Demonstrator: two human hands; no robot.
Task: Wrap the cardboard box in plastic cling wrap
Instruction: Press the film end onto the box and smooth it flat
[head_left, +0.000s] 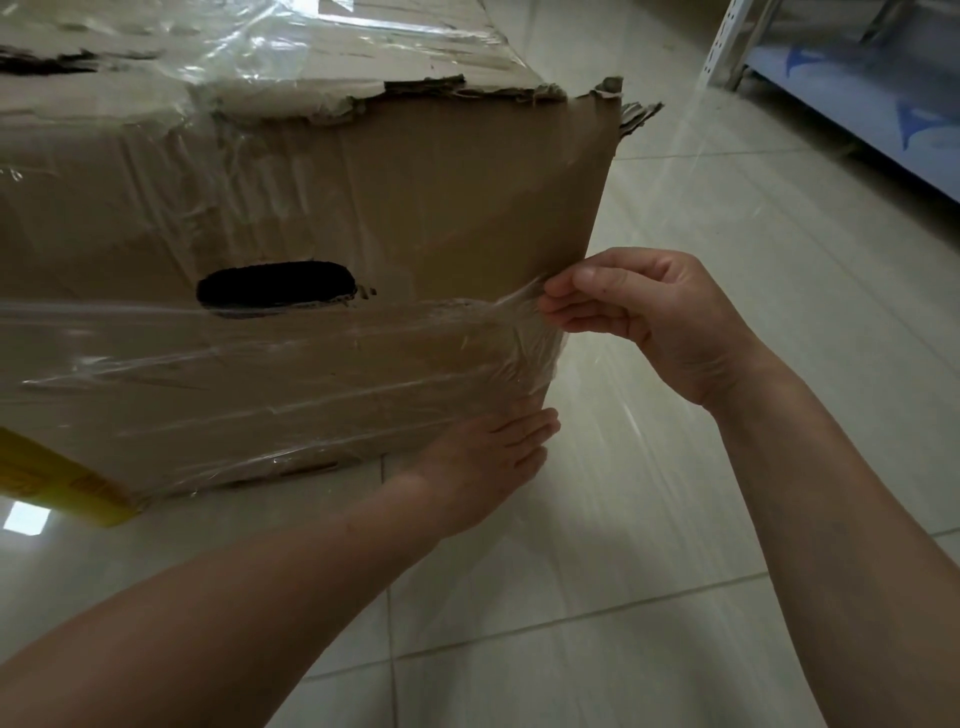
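- Cardboard box (467, 208) stands on the pale floor tiles (675, 597) and fills the upper left of the head view, its near vertical corner toward the middle.
- Its top edge (467, 92) is torn and ragged, and a dark oval handle hole (278, 288) is cut in the side facing the camera.
- Cling wrap (311, 374) already bands the lower part of that side, from just below the handle hole down to the box's base, wrinkled and glossy; more film lies over the box's top.
- The left hand (483, 457) lies flat with straight fingers, pressing the wrap against the box low down at the near corner.
- The right hand (649, 317) is higher up at the same corner, its curled fingers and thumb pinching a gathered edge of the wrap just beside the box's edge.
- A yellow strip (67, 488) shows at the box's lower left corner.
- A light blue shelf (857, 104) with a white perforated post stands well apart, to the right of the box.
- Faint glossy streaks cross the floor right of the box; I cannot tell whether they are film.
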